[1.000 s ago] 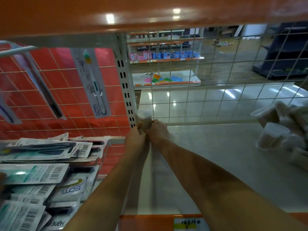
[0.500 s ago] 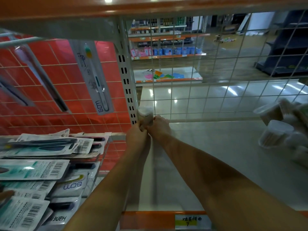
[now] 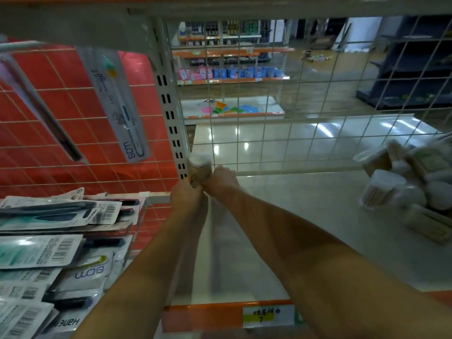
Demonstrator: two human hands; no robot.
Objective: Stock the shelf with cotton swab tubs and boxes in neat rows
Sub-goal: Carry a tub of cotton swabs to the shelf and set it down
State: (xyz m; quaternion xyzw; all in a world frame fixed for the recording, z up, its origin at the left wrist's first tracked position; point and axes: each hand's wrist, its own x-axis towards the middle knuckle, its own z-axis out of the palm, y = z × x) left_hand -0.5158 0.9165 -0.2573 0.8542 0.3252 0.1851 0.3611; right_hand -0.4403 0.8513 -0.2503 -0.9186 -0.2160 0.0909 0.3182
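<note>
Printed "edm" in blue, reading sideways, on the long clear toothbrush pack [image 3: 117, 104] hanging on the red wire wall. Printed "edm" again, upside down, on the white pack with a green curve [image 3: 89, 271] in the pile at the left. Printed "Hane", upside down, on the white pack at the bottom of the pile [image 3: 67, 322]. Handwritten "7" under some blurry marks, too hard to read, on the yellow and white tag [image 3: 267, 315] stuck to the orange shelf edge [image 3: 203, 318]. Black barcodes on the flat white packs [image 3: 107, 212], numbers too small to read.
</note>
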